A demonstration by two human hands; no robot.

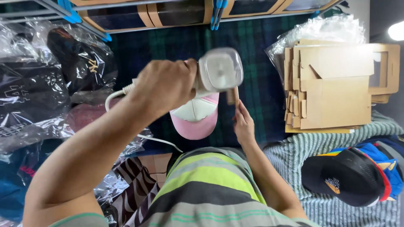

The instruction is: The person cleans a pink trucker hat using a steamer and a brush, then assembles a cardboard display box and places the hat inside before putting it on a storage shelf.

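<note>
My left hand is closed around the handle of a white handheld steamer, whose head points up toward the camera above a pink and white cap. A white cord trails from the steamer to the left. My right hand sits just right of the cap and grips a small wooden brush beside the steamer head. The cap lies on a dark plaid cloth, and the steamer hides part of it.
A stack of flat cardboard boxes lies at the right, with clear plastic behind. Plastic-bagged dark caps pile up at the left. A black cap rests on a striped knit cloth at lower right. Cardboard window boxes line the top.
</note>
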